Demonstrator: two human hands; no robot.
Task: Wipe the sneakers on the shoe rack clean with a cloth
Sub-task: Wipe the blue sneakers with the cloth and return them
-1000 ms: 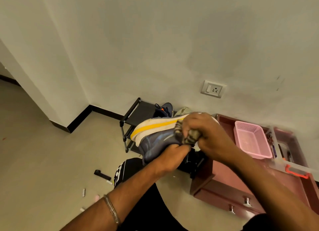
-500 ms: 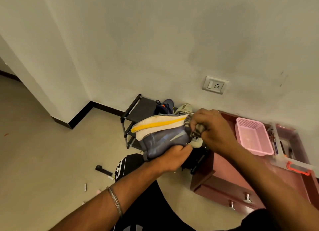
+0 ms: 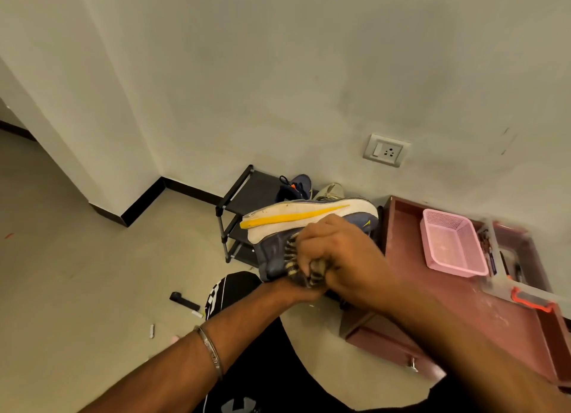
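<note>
While the left hand (image 3: 298, 290) props the sneaker (image 3: 296, 227) sole-up above the rack (image 3: 244, 196), the right hand (image 3: 336, 255) rubs a bunched cloth (image 3: 293, 262) on its grey side. Left grip is mostly hidden under the shoe; looks like a hold. Mid-wipe. Next, probably: turn the shoe, do the sole edge. Two more shoes (image 3: 298, 187) wait on the rack. Pink basket (image 3: 452, 247): contents unclear.

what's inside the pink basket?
Pink basket on the maroon cabinet: nothing visible on its floor. The near wall hides a strip along the front edge.
</note>
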